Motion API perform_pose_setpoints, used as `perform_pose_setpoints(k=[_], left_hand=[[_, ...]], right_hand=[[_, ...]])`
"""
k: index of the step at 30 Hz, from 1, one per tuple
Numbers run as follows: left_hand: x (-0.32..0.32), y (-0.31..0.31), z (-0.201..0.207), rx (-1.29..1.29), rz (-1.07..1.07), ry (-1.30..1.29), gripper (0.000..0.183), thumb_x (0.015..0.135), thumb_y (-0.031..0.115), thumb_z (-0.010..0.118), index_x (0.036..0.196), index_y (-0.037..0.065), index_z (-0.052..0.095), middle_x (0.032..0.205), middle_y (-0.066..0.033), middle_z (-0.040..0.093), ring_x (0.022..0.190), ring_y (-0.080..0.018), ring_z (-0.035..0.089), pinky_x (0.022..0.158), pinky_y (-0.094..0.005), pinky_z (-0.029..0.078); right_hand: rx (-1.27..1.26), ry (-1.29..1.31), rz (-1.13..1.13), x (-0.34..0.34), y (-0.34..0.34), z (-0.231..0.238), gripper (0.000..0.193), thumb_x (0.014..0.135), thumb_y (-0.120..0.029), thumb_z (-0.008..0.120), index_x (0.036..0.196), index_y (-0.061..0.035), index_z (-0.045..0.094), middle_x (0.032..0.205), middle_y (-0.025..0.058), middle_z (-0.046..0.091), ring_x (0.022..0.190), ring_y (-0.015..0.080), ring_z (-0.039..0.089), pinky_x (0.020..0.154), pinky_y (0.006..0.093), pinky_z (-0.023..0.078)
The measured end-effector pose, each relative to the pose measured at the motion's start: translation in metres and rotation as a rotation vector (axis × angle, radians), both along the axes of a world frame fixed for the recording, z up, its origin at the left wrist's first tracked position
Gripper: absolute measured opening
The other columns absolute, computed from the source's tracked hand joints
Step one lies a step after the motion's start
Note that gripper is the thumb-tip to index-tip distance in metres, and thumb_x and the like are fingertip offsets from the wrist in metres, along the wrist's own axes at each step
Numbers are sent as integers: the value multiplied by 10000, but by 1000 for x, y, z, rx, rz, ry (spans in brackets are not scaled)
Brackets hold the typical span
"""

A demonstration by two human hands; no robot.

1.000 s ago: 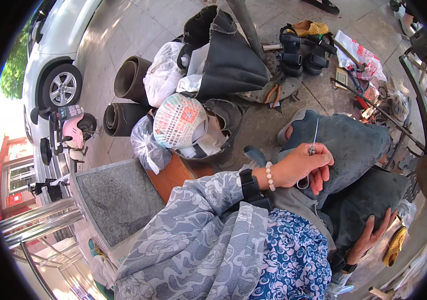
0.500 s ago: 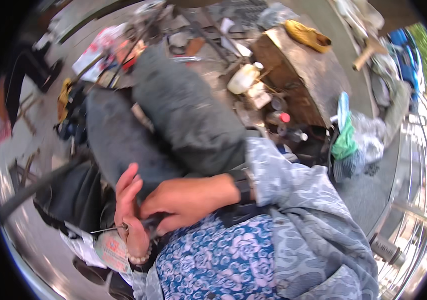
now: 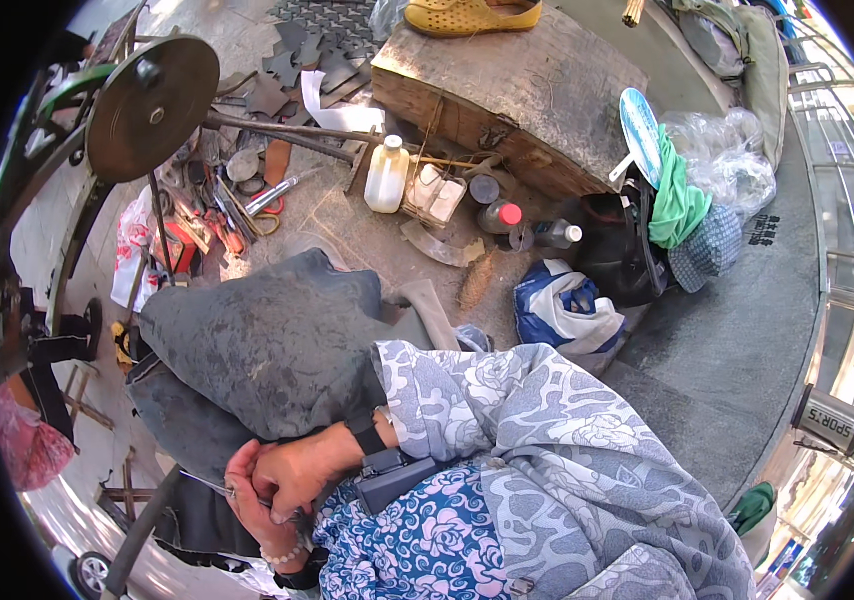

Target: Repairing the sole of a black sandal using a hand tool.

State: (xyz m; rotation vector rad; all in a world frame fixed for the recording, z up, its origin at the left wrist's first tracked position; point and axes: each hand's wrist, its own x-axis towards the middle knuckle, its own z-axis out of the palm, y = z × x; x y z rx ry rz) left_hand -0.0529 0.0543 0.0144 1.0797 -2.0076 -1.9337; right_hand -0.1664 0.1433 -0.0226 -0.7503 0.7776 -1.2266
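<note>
Low in the view, my hands meet over my lap. My left hand (image 3: 259, 502), with a bead bracelet at its wrist, is closed with a thin metal rod (image 3: 205, 482) sticking out by its fingers; the rod's kind is too small to tell. My right hand (image 3: 299, 468) is closed against the left one, its fingers curled down; whatever they pinch is hidden. Just beyond both hands, a dark grey, stained cloth (image 3: 267, 335) covers my knees.
A round metal wheel (image 3: 152, 108) on a green-framed machine stands at the left. Farther off are pliers and loose tools (image 3: 237, 215), a yellowish bottle (image 3: 387, 175), a red-capped jar (image 3: 499, 215) and a wooden box (image 3: 507, 90) bearing a yellow shoe (image 3: 472, 15). A blue-white bag (image 3: 567, 310) lies right.
My view has shifted, bringing the wheel into sight at the left. My left hand's raised fingers have curled in, and the right hand has closed against it. The cloth appears rearranged.
</note>
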Motion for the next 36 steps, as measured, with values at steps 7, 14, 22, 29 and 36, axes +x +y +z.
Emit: perform_pose_setpoints(k=[7, 14, 22, 29, 36], left_hand=[[-19, 5, -4, 39, 16, -54, 624, 978, 493, 281, 1148, -51, 535, 1007, -133, 593, 881, -171, 568, 787, -285, 454], [-18, 12, -2, 16, -92, -2, 666, 964, 540, 274, 1158, -43, 532, 1041, -129, 587, 945, -187, 558, 832, -315, 450], [1, 16, 0, -51, -135, 47, 673, 957, 539, 281, 1215, -43, 497, 1107, -142, 560, 961, -192, 565, 836, -299, 462], [2, 4, 21, -73, 120, 367, 470, 990, 392, 340, 1093, -29, 522, 943, -150, 596, 895, -241, 600, 843, -394, 474], [53, -44, 18, 80, 329, 142, 457, 986, 448, 354, 854, 44, 521, 440, -23, 336, 464, -213, 523, 568, -384, 512]], right_hand=[[-54, -70, -101, -18, 15, 0, 273, 765, -229, 659, 736, 28, 569, 651, 64, 584, 535, 145, 586, 478, 267, 458], [-32, -39, -80, -30, 28, 10, 255, 748, -222, 690, 662, -37, 536, 578, 25, 526, 485, 113, 524, 401, 249, 396], [-89, -78, -65, -11, 15, -1, 247, 744, -235, 679, 639, -47, 557, 585, 15, 542, 483, 99, 511, 401, 239, 369], [-359, 298, -56, -90, 51, 44, 470, 825, -220, 679, 1203, 7, 519, 1086, 91, 582, 871, 167, 618, 722, 309, 499], [182, 77, -1296, -285, 140, -34, 260, 902, -213, 604, 1098, -42, 603, 1068, 42, 635, 890, 121, 599, 825, 279, 494]])
